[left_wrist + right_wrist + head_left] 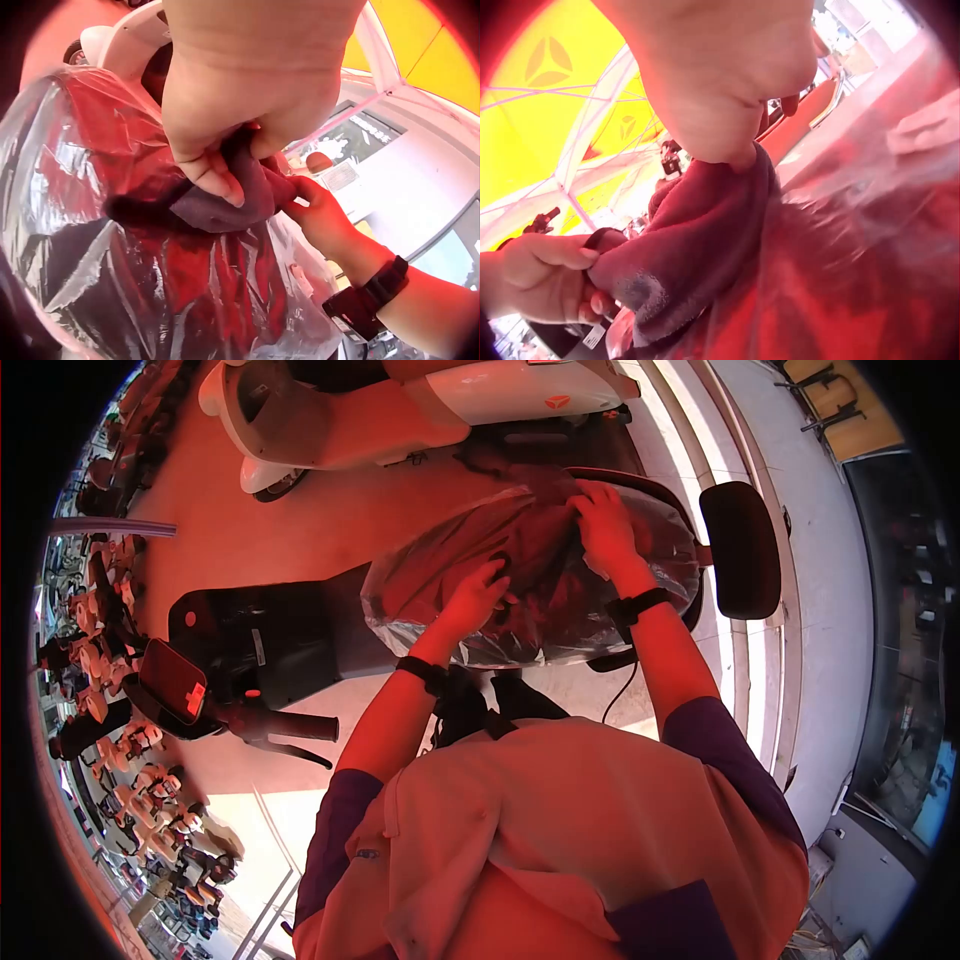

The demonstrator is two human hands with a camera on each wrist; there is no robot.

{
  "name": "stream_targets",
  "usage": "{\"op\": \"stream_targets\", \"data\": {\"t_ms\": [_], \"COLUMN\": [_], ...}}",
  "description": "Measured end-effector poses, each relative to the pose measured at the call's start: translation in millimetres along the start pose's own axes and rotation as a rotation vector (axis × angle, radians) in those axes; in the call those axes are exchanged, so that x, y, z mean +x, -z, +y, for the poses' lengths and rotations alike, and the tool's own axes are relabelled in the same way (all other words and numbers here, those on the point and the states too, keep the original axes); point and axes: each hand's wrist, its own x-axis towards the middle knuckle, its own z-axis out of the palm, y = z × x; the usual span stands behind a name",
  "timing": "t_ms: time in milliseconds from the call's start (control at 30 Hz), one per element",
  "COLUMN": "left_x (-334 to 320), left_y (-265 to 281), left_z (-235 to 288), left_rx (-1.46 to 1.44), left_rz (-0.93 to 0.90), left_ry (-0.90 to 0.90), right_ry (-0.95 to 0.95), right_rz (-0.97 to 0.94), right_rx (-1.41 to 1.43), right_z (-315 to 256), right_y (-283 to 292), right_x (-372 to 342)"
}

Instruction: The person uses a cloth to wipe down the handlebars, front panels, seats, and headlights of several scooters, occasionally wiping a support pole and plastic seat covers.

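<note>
A left hand (478,600) and right hand (607,535) pinch a dark cloth (690,240) stretching between them, seemingly soft, light and best held by its edges, over a plastic-wrapped scooter seat (415,575) below, a white scooter (345,425) standing beyond.

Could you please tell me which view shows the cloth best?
The right wrist view, where the cloth looks largest and its folds show. The left wrist shows it partly covered; the head view, small and dark.
</note>
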Motion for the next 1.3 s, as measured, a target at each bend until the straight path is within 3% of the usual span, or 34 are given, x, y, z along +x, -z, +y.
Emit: {"op": "stream_targets", "data": {"t_ms": [100,167,200,267,300,333,367,433,500,567,600,633,767,833,900,1000,1100,1133,1300], "left_x": [7,-3,-9,-36,-55,-76,-95,-118,-110,-88,-73,-56,-8,-6,-11,-33,-55,-69,-176], "left_y": [-22,-6,11,59,90,109,139,153,139,106,88,70,-5,-44,-65,-68,-32,-21,35], "left_z": [18,4,-13,-47,-55,-58,-87,-80,-67,-34,-15,-2,16,22,19,33,25,33,101], "left_rx": [0.153,0.118,0.051,-0.077,-0.185,-0.324,-0.382,-0.331,-0.286,-0.068,-0.052,-0.041,0.027,0.154,0.348,0.704,1.083,1.103,0.658], "left_rz": [-0.118,0.047,0.15,0.384,0.432,0.625,0.699,0.821,0.758,0.736,0.641,0.548,-0.034,-0.301,-0.486,-0.566,-0.482,-0.375,0.354], "left_ry": [0.042,0.072,0.084,0.061,0.144,0.225,0.232,0.35,0.218,0.181,0.152,0.121,0.211,0.225,0.111,0.199,-0.085,-0.106,-0.376], "right_ry": [-0.235,-0.206,-0.153,0.031,0.15,0.267,0.388,0.493,0.571,0.444,0.357,0.276,-0.085,-0.29,-0.448,-0.457,-0.311,-0.263,0.012], "right_rz": [-0.02,-0.095,-0.064,-0.193,-0.228,-0.34,-0.407,-0.382,-0.457,-0.27,-0.223,-0.058,0.008,-0.018,-0.099,-0.237,-0.386,-0.343,-0.095], "right_rx": [0.06,0.067,0.105,0.265,0.338,0.337,0.341,0.352,0.294,0.231,0.17,0.095,-0.04,-0.007,0.057,0.097,0.229,0.354,0.873], "right_z": [8,-24,-51,-108,-135,-161,-183,-196,-196,-162,-138,-112,-20,-4,-13,-40,-87,-98,-174], "right_y": [-22,-61,-82,-114,-130,-139,-147,-141,-127,-121,-103,-83,-5,22,33,14,-8,-16,-18], "right_x": [-9,1,7,15,14,17,16,10,9,-3,-9,-20,-68,-93,-106,-123,-112,-104,-15]}}
